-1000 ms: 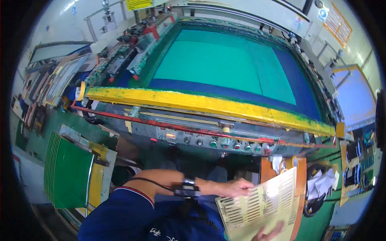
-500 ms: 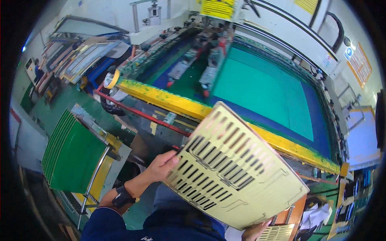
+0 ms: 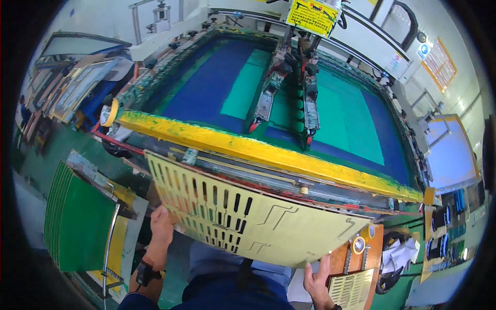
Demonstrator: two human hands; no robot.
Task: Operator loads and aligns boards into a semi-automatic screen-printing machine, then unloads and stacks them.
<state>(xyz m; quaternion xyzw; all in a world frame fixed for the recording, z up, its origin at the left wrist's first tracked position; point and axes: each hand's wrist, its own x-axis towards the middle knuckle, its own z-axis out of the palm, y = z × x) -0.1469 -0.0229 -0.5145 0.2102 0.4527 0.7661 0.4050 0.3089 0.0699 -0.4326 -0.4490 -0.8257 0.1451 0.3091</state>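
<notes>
I hold a pale yellow slotted circuit board panel in front of me, tilted, with rows of long slots on its left half and thin bent line cutouts to the right. My left hand grips its lower left edge, partly hidden behind it. At its lower right corner, my right hand pinches the edge with thumb and fingers. Beyond the panel lies a screen-printing frame with a yellow front bar. Two squeegee holders stand over its green and blue mesh.
Several green panels stand in a rack at the left. On an orange-brown table at lower right are a tape roll and another slotted panel. Crumpled white paper lies beyond. Screen frames are stacked far left.
The panel has swung round to lie more level along the yellow bar, its left end moving left with my left hand. The squeegee holders have travelled right over the mesh. My view has shifted.
</notes>
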